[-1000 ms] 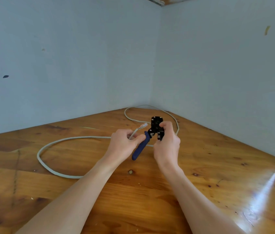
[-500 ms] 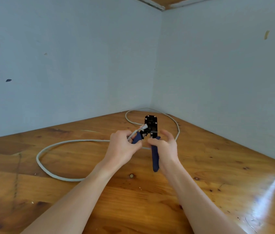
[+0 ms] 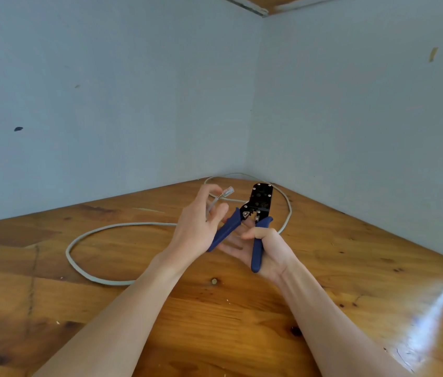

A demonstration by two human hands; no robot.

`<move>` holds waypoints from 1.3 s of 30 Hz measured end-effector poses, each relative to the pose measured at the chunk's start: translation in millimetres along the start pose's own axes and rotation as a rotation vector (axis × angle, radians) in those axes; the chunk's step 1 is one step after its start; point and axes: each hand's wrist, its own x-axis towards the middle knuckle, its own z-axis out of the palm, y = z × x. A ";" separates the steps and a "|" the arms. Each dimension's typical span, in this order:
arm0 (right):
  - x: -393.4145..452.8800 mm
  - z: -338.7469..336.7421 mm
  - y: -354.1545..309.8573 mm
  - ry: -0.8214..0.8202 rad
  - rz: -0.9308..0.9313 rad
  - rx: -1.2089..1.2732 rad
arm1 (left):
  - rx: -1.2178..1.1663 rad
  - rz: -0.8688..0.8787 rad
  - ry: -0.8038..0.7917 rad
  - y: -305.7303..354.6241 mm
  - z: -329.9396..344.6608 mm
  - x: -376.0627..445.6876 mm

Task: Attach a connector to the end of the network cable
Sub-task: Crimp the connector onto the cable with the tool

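Left hand [image 3: 196, 227] pinches the light, springy network cable [image 3: 122, 227] behind its brittle clear connector [image 3: 228, 191]; right hand [image 3: 265, 248] grips 1 handle of the rigid crimping tool [image 3: 259, 202].

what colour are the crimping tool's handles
Dark blue handles on a black head, seen in the head view.
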 end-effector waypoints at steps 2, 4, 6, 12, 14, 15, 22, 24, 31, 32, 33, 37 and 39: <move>0.2 -0.3 -0.5 0.012 -0.019 0.005 | 0.031 0.053 0.034 1.8 -3.3 -0.9; 0.4 0.1 -1.1 0.014 -0.042 0.003 | 0.045 0.084 0.059 2.9 -4.5 -0.4; 1.0 1.3 -1.1 0.021 -0.061 -0.025 | 0.052 0.111 0.068 5.6 -4.6 1.8; 1.9 2.7 -2.8 0.075 -0.144 -0.135 | 0.114 0.127 0.093 14.1 -6.4 14.9; 2.3 3.2 -2.5 0.094 -0.164 -0.176 | 0.191 0.159 0.099 15.3 -9.6 18.3; 2.3 3.5 -2.1 0.100 -0.172 -0.197 | 0.232 0.183 0.105 16.2 -12.0 20.7; 1.7 7.6 -0.6 0.132 -0.222 -0.313 | 0.401 0.298 0.107 32.5 -30.9 42.8; 1.3 8.0 -0.4 0.153 -0.242 -0.350 | 0.431 0.251 0.059 35.7 -34.3 49.2; -2.7 12.3 -0.9 0.181 -0.270 -0.526 | 0.401 0.011 -0.230 57.9 -48.6 79.4; -2.5 13.1 -0.6 0.185 -0.267 -0.551 | 0.379 -0.013 -0.269 61.8 -50.6 84.3; -2.3 14.0 -0.5 0.192 -0.263 -0.577 | 0.358 -0.035 -0.311 66.0 -52.2 88.8; -2.2 16.0 0.2 0.225 -0.249 -0.674 | 0.355 -0.102 -0.458 82.7 -56.5 100.3; -2.0 15.5 0.9 0.235 -0.257 -0.730 | 0.394 -0.125 -0.506 88.4 -56.1 102.3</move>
